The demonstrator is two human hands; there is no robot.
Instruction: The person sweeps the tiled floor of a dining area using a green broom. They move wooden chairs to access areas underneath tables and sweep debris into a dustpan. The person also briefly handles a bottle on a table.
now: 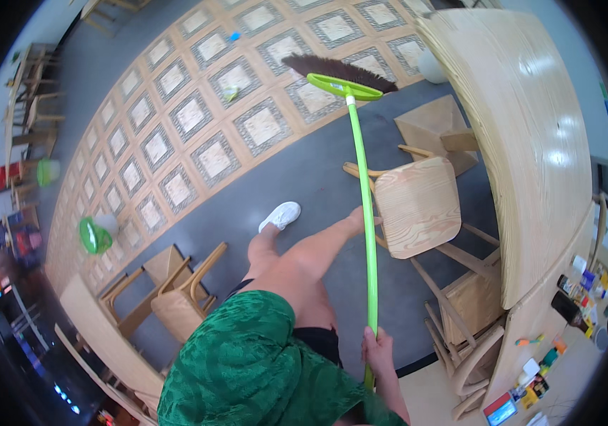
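Head view shows the right hand [378, 351] wrapped around the green broom [368, 213] toward its near end; the left hand is out of view, so its state cannot be told. The bristles [339, 69] reach over the patterned floor [212, 160]. Sweeping well probably calls for flat bristles and short, steady strokes toward the blue bit [234, 37] and pale scrap [230, 93], keeping the handle from knocking the chair [418, 206] beside it.
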